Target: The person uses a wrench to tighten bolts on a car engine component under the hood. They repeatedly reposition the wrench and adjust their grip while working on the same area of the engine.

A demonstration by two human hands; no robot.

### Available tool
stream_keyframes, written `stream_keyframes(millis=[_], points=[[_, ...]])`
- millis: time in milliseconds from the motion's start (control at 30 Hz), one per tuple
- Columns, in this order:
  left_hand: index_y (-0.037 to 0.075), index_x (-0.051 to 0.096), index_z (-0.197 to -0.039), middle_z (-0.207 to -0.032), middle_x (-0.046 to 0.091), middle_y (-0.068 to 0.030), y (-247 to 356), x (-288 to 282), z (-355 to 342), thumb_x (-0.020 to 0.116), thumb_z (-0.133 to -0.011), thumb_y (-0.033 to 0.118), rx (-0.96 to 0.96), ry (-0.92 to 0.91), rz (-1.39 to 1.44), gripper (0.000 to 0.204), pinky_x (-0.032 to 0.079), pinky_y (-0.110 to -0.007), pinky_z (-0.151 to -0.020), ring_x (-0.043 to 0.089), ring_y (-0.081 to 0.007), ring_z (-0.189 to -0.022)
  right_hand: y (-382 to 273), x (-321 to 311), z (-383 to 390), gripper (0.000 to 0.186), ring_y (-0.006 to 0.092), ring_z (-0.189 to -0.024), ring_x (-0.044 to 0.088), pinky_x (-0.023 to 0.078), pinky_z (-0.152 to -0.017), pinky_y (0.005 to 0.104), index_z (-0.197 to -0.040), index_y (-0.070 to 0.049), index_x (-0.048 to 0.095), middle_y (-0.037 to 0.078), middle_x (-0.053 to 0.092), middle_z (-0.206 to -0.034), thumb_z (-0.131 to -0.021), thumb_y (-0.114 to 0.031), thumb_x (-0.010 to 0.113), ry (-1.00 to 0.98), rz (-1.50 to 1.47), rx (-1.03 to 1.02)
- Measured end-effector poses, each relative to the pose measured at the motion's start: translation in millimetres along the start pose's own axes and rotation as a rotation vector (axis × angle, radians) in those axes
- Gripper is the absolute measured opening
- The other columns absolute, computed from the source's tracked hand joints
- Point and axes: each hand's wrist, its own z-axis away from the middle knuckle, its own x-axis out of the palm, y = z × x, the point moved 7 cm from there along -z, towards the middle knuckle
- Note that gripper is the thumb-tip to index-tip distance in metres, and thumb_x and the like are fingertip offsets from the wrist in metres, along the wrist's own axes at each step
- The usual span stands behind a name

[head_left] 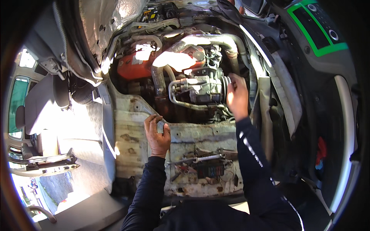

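In the open engine bay, a silvery compressor-like unit (206,89) has a grooved pulley (224,86) on its right side. My right hand (237,97) is at that pulley, its fingers curled against the outer edge; some fingertips are hidden. My left hand (157,138) rests at the near rim of the bay (185,129), holding nothing, with thumb and fingers apart. A bent metal pipe (173,98) runs round the left of the unit. Behind it are a red engine cover (133,67) and a thick silvery duct (210,39).
On the worn pale metal panel (135,158) nearest me lie a wrench (208,158), a dark box-shaped item (210,170) and several small tools. A raised seat (104,34) with foil lining stands at the left. The dashboard side (327,96) is at the right.
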Motion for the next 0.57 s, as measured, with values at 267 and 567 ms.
stream_keyframes(millis=[267,567], points=[[-0.003,0.067,-0.127,-0.126,0.068,-0.0194,132,-57,162,0.077,-0.096,0.011,-0.149,-0.912,0.230,0.036,0.054,-0.040,-0.103,0.067,-0.0389,-0.120,-63,-128,257,0.030,0.0341,-0.089,0.066,0.054,-0.077,0.0408,-0.126,-0.001,0.067,0.016,0.064,-0.113,-0.096,0.000,0.066,-0.251,0.093,0.279],[0.005,0.042,-0.165,-0.164,0.049,-0.0221,96,-300,321,0.047,-0.113,0.059,-0.798,-0.965,0.398,0.076,0.029,-0.046,-0.130,0.043,-0.0316,-0.156,-61,-229,294,0.032,0.0322,-0.089,0.065,0.054,-0.079,0.0430,-0.127,-0.002,0.069,0.016,0.063,-0.110,-0.095,-0.002,0.068,-0.075,0.310,0.330]])
